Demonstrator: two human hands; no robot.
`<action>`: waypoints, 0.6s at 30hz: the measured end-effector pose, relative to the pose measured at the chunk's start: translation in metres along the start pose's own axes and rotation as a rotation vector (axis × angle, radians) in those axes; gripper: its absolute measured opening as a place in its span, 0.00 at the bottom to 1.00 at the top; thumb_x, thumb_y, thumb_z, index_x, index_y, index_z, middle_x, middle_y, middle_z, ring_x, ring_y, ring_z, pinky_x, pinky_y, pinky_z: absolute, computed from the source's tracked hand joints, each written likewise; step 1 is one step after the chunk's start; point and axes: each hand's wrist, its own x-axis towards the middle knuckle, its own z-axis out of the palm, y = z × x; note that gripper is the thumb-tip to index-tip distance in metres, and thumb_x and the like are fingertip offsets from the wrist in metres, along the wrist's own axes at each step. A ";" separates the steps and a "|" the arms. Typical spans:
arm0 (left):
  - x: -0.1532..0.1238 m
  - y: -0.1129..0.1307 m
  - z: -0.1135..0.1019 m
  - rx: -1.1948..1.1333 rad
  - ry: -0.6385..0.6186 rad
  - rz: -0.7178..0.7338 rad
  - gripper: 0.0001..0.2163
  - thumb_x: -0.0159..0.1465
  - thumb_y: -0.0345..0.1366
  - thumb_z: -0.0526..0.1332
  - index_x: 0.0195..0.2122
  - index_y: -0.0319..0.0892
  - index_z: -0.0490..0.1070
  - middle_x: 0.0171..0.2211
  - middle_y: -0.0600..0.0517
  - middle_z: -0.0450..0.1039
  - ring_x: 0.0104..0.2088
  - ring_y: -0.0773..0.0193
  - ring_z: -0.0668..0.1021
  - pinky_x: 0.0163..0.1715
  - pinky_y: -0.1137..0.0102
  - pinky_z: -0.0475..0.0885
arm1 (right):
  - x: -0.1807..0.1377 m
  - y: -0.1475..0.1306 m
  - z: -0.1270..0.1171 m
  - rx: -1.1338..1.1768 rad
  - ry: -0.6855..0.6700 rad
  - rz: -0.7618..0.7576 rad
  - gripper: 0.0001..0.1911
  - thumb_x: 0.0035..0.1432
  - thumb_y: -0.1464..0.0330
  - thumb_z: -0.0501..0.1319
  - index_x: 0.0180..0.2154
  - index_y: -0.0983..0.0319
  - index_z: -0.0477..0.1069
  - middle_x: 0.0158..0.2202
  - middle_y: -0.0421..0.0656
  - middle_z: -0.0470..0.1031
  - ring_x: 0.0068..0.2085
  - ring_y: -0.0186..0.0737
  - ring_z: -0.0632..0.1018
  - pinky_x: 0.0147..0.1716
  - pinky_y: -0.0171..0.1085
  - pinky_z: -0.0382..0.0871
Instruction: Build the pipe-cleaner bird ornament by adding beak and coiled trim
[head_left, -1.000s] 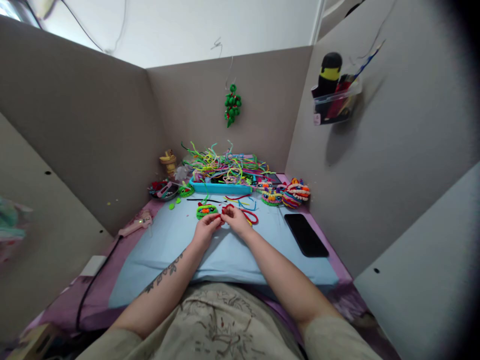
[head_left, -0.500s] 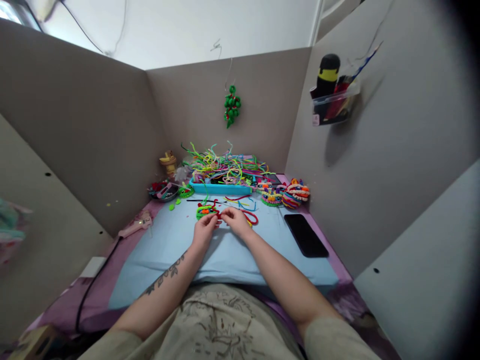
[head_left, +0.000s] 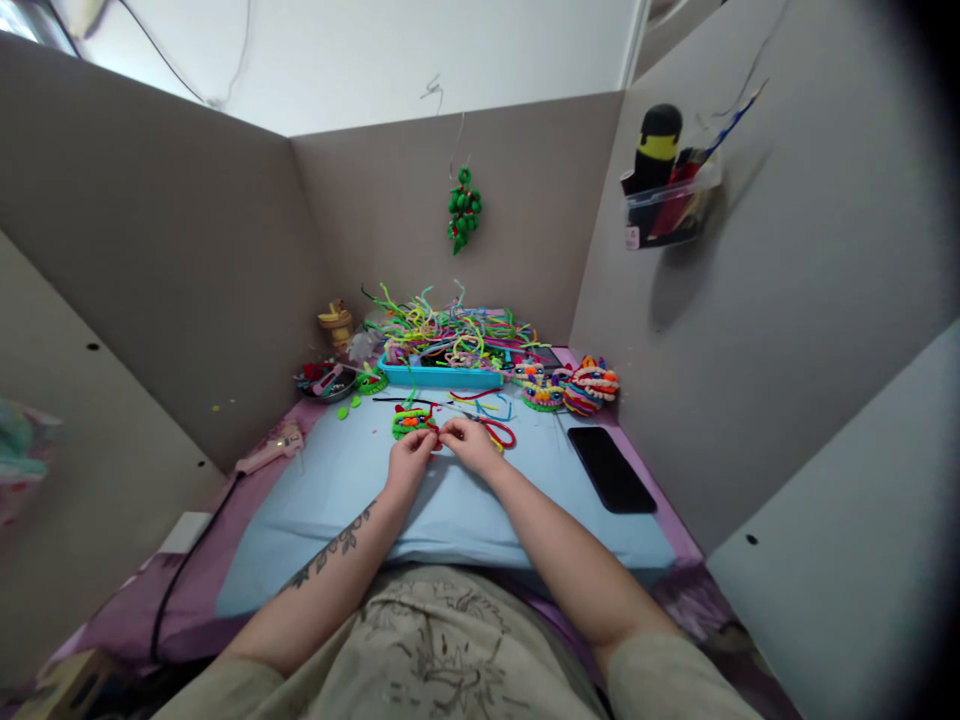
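Observation:
My left hand [head_left: 412, 455] and my right hand [head_left: 466, 443] meet over the middle of the blue table cover, fingertips pinched close together. Between them shows a small bit of red pipe cleaner [head_left: 436, 434], mostly hidden by the fingers. Just beyond my left hand lies a green pipe-cleaner figure [head_left: 411, 421] with orange and red parts. A red loop [head_left: 504, 432], like a scissors handle, rests beside my right hand. Loose red, yellow and blue pipe cleaners [head_left: 487, 405] lie behind the hands.
A blue tray [head_left: 442, 377] heaped with pipe cleaners stands at the back. Finished colourful figures [head_left: 589, 388] sit at right, above a black phone [head_left: 611, 470]. At left are a pink glue gun [head_left: 271, 448] with its cord and a dark bowl [head_left: 330, 383]. Grey panels enclose the table.
Both hands stay in nearly the same place, with slight finger movement around the red pipe cleaner; the fingertips are a little closer together. Nothing else on the table has visibly moved.

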 end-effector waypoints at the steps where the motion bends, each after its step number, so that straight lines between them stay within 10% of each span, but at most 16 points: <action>1: -0.001 0.000 0.000 0.016 -0.001 0.004 0.13 0.50 0.44 0.66 0.30 0.39 0.76 0.24 0.51 0.76 0.25 0.64 0.75 0.24 0.73 0.67 | 0.000 0.001 0.000 0.003 0.000 0.007 0.02 0.49 0.70 0.61 0.26 0.61 0.72 0.25 0.39 0.73 0.29 0.37 0.71 0.32 0.36 0.63; 18: -0.010 0.007 0.007 0.199 -0.248 0.109 0.08 0.53 0.38 0.62 0.21 0.41 0.72 0.14 0.57 0.65 0.17 0.69 0.65 0.19 0.74 0.57 | 0.007 0.014 -0.002 0.257 -0.010 0.103 0.17 0.49 0.54 0.63 0.30 0.63 0.73 0.24 0.39 0.69 0.26 0.33 0.68 0.25 0.32 0.61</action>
